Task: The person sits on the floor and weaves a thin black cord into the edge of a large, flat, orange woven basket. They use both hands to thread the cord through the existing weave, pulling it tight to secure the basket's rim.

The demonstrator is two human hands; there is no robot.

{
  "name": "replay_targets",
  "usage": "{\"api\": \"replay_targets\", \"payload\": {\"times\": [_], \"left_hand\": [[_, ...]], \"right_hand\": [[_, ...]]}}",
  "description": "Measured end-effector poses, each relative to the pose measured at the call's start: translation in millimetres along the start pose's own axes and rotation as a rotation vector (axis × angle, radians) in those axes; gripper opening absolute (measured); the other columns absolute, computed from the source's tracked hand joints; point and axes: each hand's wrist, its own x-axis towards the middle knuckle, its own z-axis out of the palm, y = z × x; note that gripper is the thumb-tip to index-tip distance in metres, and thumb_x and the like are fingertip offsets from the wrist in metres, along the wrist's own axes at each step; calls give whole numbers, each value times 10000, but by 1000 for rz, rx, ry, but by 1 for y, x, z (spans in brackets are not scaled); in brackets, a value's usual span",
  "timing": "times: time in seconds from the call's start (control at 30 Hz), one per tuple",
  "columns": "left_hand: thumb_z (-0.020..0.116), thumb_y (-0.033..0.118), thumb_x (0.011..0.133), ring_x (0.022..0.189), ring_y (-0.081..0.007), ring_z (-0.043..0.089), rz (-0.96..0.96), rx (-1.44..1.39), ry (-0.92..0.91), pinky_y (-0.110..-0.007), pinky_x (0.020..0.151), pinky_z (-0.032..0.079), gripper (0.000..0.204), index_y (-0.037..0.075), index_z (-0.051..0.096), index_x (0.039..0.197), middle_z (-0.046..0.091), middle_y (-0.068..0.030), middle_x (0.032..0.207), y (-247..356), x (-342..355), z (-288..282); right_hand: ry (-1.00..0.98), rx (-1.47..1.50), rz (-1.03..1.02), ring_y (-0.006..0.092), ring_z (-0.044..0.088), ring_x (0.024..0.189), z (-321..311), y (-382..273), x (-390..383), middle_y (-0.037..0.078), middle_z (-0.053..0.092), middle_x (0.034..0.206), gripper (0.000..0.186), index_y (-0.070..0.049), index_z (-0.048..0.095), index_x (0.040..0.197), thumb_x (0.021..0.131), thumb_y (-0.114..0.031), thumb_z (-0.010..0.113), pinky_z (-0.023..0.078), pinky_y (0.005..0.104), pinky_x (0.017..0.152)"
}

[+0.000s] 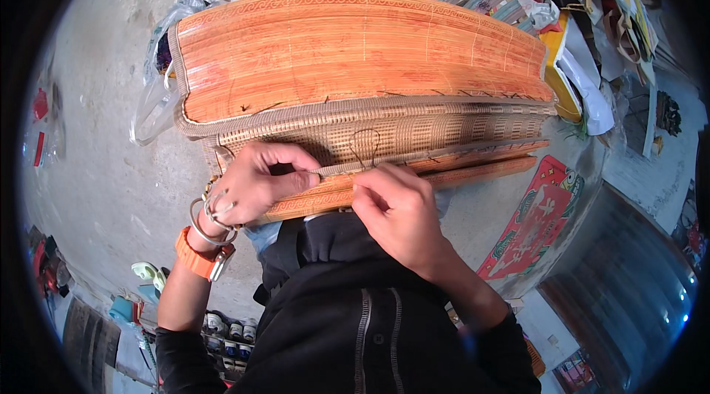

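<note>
A folded orange bamboo mat [355,46] with a brown cloth border lies across my lap, its woven tan underside [444,124] showing between the folds. My left hand [255,179] is closed, thumb and forefinger pinching the bound edge of the near fold. A watch with an orange strap and several bangles circle that wrist. Just to the right, my right hand [399,209] pinches at the same edge, close to the left fingertips. From its fingers a dark thread [364,144] rises in a loose loop over the underside. Whether a needle is there is hidden. Dark thread ends stick out along the far fold's border.
A clear plastic bag [151,113] sits by the mat's left end. Piled cardboard, bags and a yellow box [566,69] crowd the right end. A red printed sheet [532,220] lies on the concrete floor at right. Several shoes [233,335] stand at lower left.
</note>
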Motion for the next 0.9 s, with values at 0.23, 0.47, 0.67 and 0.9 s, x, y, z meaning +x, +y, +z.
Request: {"api": "replay_targets", "payload": {"times": [0.23,0.47,0.67,0.9], "left_hand": [[690,22,804,664,-214,614,211,165,143,-296,607,466,100,1,687,901,614,-99,742,4,-17,18],[693,41,779,698,-280,632,264,294,135,-325,622,491,141,7,686,916,629,-116,790,6,-24,19],[668,-17,745,759,-277,651,305,243,83,-322,676,514,213,5,687,956,654,-109,839,6,-32,15],[669,-25,710,779,-261,654,418,332,126,-328,679,526,246,39,704,945,653,-84,882,9,-41,19]], "right_hand": [[-102,100,42,210,640,678,-5,-9,-4,125,639,780,129,50,643,978,851,29,630,503,324,624],[-205,81,-31,226,660,716,-11,-2,-10,130,649,845,173,46,636,1023,855,6,650,515,322,641],[-154,-150,-151,228,636,679,-27,-12,-2,110,631,803,113,5,657,892,790,4,706,495,312,598],[-474,60,-67,226,573,780,-30,-5,36,96,573,801,87,14,633,855,866,-72,628,454,347,702]]}}
